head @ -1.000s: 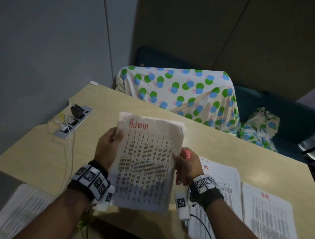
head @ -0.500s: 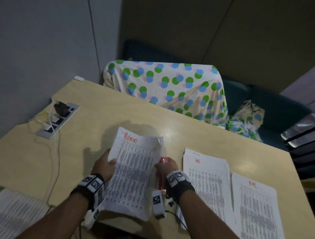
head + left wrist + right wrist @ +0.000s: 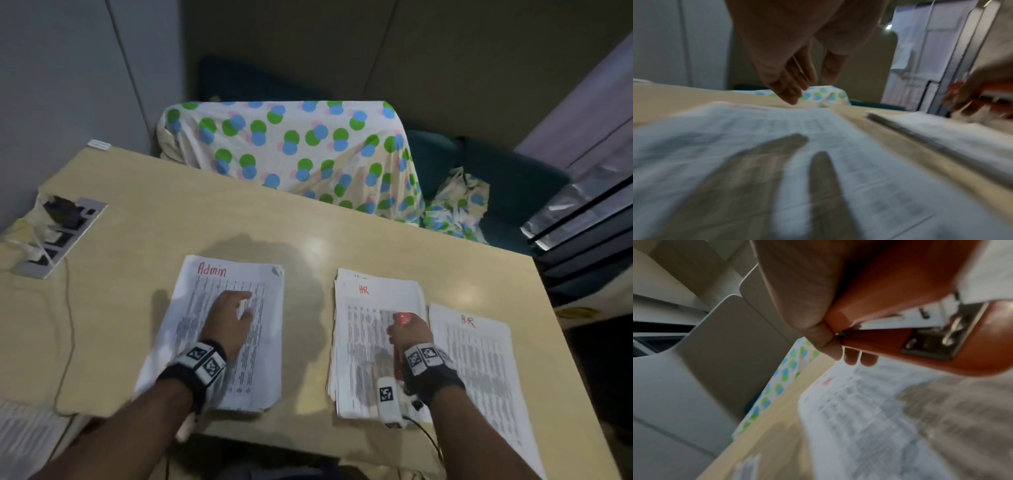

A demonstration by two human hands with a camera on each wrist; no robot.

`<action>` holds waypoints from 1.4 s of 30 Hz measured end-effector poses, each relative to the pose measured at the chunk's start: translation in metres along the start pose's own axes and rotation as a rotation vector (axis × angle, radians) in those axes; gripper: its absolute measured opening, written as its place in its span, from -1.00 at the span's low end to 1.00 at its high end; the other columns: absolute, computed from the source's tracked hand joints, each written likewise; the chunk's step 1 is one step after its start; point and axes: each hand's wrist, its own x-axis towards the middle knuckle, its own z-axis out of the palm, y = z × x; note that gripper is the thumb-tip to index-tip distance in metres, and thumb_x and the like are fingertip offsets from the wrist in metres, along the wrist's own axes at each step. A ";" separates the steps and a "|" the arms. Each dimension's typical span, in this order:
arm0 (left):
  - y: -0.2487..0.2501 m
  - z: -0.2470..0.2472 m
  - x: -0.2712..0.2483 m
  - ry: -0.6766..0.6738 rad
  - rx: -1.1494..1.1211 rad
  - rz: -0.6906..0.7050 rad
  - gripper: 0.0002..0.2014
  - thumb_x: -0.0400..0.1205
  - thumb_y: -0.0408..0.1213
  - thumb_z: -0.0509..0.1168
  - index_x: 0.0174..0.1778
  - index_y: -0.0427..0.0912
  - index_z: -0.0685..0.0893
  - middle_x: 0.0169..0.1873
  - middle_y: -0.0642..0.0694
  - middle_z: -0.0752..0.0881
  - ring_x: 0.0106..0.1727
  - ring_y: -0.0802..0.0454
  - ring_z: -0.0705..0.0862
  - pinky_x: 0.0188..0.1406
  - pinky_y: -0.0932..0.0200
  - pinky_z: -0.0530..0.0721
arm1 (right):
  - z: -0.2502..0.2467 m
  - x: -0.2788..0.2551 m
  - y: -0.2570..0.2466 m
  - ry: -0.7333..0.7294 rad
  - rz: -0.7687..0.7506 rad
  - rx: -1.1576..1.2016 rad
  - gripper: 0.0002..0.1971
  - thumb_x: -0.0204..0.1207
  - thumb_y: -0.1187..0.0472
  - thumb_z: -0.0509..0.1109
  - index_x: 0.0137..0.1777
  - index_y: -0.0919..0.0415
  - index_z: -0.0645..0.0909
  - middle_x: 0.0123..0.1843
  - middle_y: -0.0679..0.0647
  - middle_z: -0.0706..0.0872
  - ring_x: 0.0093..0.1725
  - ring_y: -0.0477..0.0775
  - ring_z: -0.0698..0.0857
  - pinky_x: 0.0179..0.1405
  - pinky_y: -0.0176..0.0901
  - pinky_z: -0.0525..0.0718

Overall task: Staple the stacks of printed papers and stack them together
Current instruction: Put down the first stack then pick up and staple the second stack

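Observation:
The "Admin" paper stack [image 3: 263, 342] lies flat on the table's left-middle, its top right corner bent. My left hand [image 3: 245, 305] is spread over it with straight fingers. In the left wrist view those fingers [image 3: 791, 91] hover just above the Admin stack [image 3: 838, 146] and cast a shadow on it. To the right, my right hand [image 3: 407, 334] grips a red stapler [image 3: 402, 318] above the thicker "HR" stack [image 3: 363, 346]. The right wrist view shows fingers and thumb [image 3: 818, 331] curled round the stapler [image 3: 890, 288], its metal jaw end facing the camera. A second "HR" stack [image 3: 479, 377] lies further right.
A socket panel [image 3: 58, 236] with plugs and cables sits in the wooden table [image 3: 308, 222] at far left. A chair under a spotted cloth [image 3: 291, 150] stands behind the table. More printed sheets [image 3: 24, 442] show at the lower left, below the table edge.
The Admin stack, held up in both hands before, now lies on the table. My left hand has let go and flattened over it. My right hand moved right with the stapler over the HR stack.

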 end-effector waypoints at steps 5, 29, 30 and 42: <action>0.048 0.072 -0.017 -0.264 -0.094 -0.101 -0.70 0.62 -0.27 0.29 0.27 -0.17 0.64 0.20 -0.10 0.68 0.19 -0.10 0.65 0.25 0.04 0.62 | -0.044 0.018 0.058 0.095 0.081 -0.114 -0.76 0.53 0.32 0.36 0.12 0.46 0.64 -0.18 0.22 0.61 -0.23 0.18 0.57 -0.20 -0.18 0.49; 0.113 0.171 -0.019 -0.382 0.059 -0.405 -0.31 0.47 -0.17 0.45 0.43 -0.36 0.33 0.38 -0.31 0.53 0.31 -0.27 0.58 0.20 0.03 0.61 | -0.002 0.075 0.110 -0.122 0.041 -0.136 -0.70 0.41 0.05 0.44 0.09 0.15 0.66 -0.05 0.10 0.79 -0.16 0.11 0.79 -0.09 0.07 0.82; 0.115 0.172 -0.020 -0.395 0.021 -0.408 -0.34 0.50 -0.18 0.43 0.43 -0.36 0.35 0.38 -0.30 0.55 0.31 -0.27 0.59 0.15 0.06 0.60 | -0.001 0.075 0.110 -0.121 0.031 -0.143 -0.71 0.41 0.04 0.42 0.08 0.13 0.66 -0.07 0.09 0.79 -0.17 0.11 0.79 -0.10 0.06 0.83; 0.096 0.108 -0.023 -0.406 -0.335 -0.081 -0.70 0.56 -0.43 0.36 0.08 0.07 0.63 0.02 0.04 0.74 0.13 0.00 0.69 0.22 -0.06 0.62 | -0.033 0.019 0.053 0.037 -0.251 0.367 -0.63 0.46 0.08 0.49 0.14 0.28 0.54 -0.11 0.13 0.65 -0.12 0.24 0.70 0.06 0.38 0.70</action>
